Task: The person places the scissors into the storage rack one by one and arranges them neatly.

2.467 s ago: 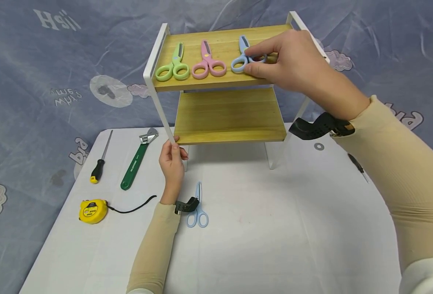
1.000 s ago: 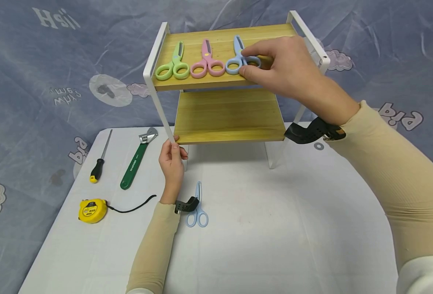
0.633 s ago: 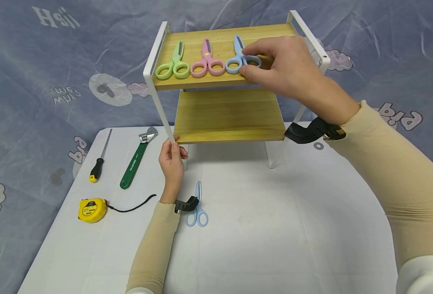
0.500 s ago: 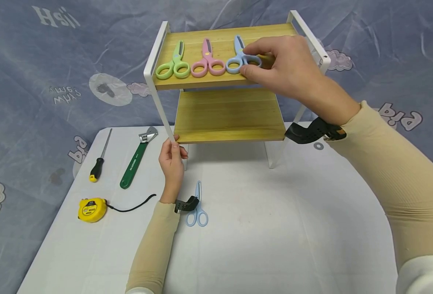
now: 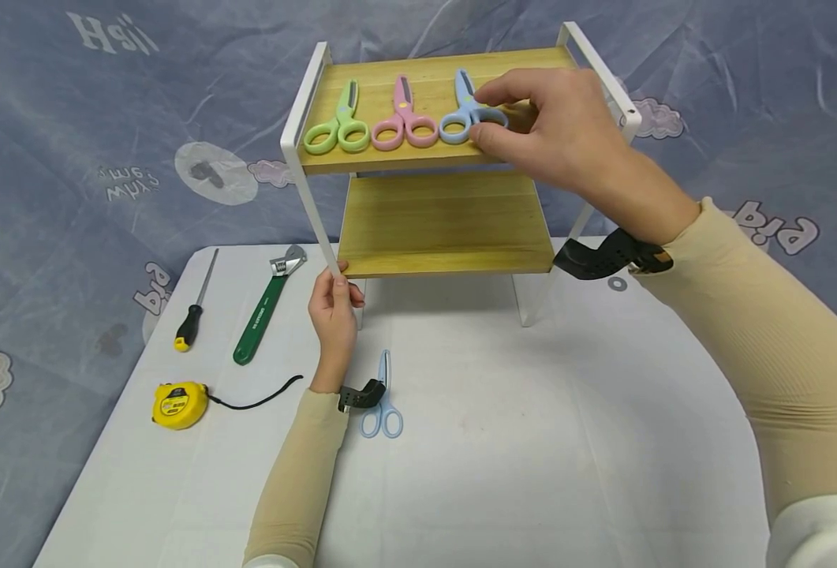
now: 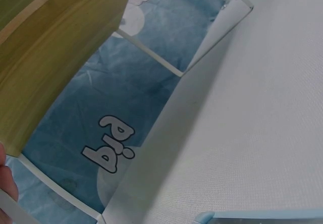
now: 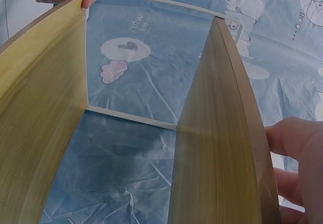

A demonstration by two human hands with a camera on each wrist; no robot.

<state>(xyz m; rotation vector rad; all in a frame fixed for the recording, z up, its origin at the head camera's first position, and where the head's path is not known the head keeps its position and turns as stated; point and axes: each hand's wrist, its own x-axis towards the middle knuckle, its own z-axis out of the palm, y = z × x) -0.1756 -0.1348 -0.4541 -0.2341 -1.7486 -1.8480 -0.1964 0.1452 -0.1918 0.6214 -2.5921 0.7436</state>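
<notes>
A two-tier rack with white metal sides and wooden boards (image 5: 442,225) stands at the back of the table. On its top board lie green scissors (image 5: 338,126), pink scissors (image 5: 403,118) and blue scissors (image 5: 464,106) in a row, blades pointing away. My right hand (image 5: 567,126) pinches the blue scissors between thumb and index finger near the pivot, covering part of the right handle. My left hand (image 5: 333,315) grips the rack's left front leg at the lower board's corner. In the right wrist view, the scissors are hidden behind the top board (image 7: 217,133).
More blue scissors (image 5: 391,422) lie on the white table (image 5: 503,473), partly behind the left wrist strap. At left are a screwdriver (image 5: 189,325), a green-handled adjustable wrench (image 5: 256,327) and a yellow tape measure (image 5: 180,405). A grey washer (image 5: 618,283) lies at right.
Since the oldest frame, my right hand has shifted slightly left with the blue scissors, closer to the pink ones. Over the last second it has stayed put. My left hand has held its place.
</notes>
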